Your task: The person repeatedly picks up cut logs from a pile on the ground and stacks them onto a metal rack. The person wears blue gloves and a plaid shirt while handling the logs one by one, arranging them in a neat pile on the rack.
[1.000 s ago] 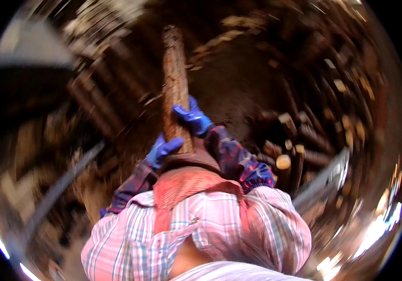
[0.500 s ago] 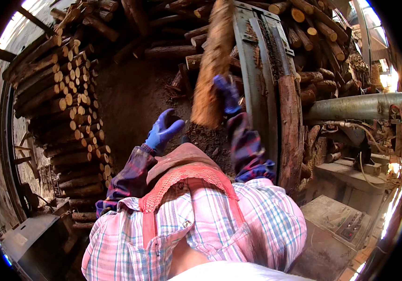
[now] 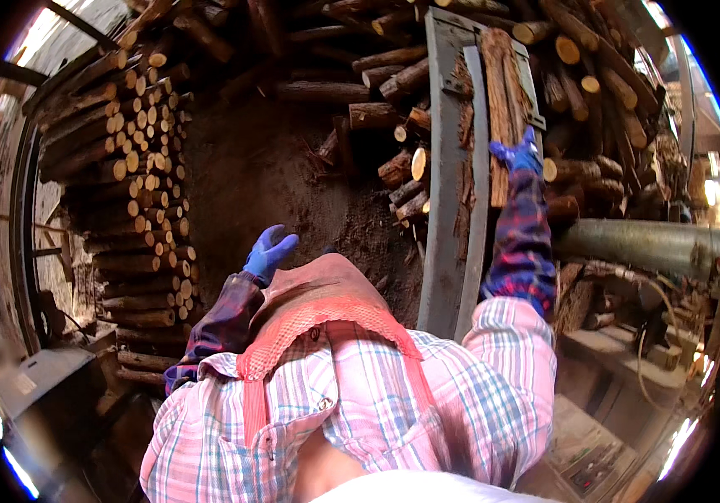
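Observation:
My right hand [image 3: 518,154], in a blue-purple glove, reaches forward onto a long brown log [image 3: 502,92] in a metal trough [image 3: 446,251]. Its fingers are spread, with the palm against the log near its closer end. A lengthwise groove runs along the log, and I cannot tell whether it is one piece or two side by side. My left hand [image 3: 268,251], gloved the same way, hovers beside the reddish apron [image 3: 314,293]. Thumb and fingers stand apart there with nothing between them.
Cut logs are stacked along the left [image 3: 146,197], their pale ends facing me. More logs [image 3: 595,75] pile up beyond the trough at the right. A thick metal cylinder [image 3: 641,239] extends to the right, above hoses. Short log pieces [image 3: 410,176] lie left of the trough.
The blurred bark-covered log beside my right hand is no longer between my hands. My right hand has moved right, onto the log in the trough. My left hand has drawn slightly left and lower.

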`<state>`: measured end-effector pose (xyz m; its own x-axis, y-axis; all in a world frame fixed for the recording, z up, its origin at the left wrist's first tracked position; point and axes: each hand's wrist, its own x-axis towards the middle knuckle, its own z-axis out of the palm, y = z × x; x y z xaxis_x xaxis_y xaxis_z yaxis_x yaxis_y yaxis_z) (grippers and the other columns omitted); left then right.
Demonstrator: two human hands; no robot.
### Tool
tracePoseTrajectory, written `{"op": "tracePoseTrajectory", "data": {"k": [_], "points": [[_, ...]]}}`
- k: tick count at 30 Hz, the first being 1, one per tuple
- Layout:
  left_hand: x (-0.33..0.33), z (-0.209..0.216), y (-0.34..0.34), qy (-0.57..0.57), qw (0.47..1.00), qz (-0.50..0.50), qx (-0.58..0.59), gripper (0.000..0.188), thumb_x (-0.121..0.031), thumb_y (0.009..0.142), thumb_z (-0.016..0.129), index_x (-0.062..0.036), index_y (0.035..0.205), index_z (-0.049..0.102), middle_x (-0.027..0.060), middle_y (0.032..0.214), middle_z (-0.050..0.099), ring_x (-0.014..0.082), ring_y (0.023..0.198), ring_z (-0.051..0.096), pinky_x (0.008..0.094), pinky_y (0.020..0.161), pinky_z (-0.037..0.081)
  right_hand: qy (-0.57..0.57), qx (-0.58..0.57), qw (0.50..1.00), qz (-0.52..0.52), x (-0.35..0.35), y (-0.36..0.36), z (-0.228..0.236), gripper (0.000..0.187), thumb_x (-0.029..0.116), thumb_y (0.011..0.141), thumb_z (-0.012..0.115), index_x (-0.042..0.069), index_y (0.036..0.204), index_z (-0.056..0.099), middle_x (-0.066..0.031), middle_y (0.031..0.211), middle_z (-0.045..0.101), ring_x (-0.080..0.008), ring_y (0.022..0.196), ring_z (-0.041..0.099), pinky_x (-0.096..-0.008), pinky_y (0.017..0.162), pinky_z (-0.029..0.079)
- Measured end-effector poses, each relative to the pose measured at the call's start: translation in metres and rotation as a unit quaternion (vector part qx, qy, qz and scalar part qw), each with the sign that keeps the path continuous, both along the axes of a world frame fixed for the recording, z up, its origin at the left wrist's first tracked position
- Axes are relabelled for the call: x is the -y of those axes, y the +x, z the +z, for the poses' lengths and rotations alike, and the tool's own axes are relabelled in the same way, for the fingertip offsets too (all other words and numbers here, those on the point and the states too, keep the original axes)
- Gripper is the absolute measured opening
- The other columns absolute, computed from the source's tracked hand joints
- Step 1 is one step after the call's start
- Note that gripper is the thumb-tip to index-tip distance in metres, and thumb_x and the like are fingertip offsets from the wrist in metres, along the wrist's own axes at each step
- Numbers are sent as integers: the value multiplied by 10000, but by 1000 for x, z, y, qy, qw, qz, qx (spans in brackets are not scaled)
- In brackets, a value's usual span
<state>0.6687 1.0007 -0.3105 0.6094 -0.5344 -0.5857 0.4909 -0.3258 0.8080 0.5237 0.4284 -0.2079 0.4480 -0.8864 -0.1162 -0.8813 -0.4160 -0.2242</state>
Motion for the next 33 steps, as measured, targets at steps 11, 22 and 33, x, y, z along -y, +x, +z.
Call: {"op": "tracePoseTrajectory", "data": {"k": [11,22,33], "points": [[-80,-27,32,172,978,110,50,818,-551,723,698,8,1276,475,199,1282,506,307,1210,468,408,988,389,-254,-100,961,-40,-61,37,38,701,551,830,536,40,1305,460,-192,1291,495,-348,1147,499,-418,985,397],[-290,-151,66,161,912,360,-111,498,-502,743,688,-108,1047,675,127,798,645,259,700,591,389,650,472,487,-7,790,373,-471,187,-117,489,224,793,731,-33,1170,554,-112,1070,620,-197,980,570,-317,862,456],[-385,-181,369,228,940,193,166,336,-312,914,487,-143,1189,579,116,963,658,264,804,636,398,694,515,501,13,849,169,-558,188,-75,267,211,870,633,3,1036,615,40,859,573,-78,740,482,-229,666,411]]}}
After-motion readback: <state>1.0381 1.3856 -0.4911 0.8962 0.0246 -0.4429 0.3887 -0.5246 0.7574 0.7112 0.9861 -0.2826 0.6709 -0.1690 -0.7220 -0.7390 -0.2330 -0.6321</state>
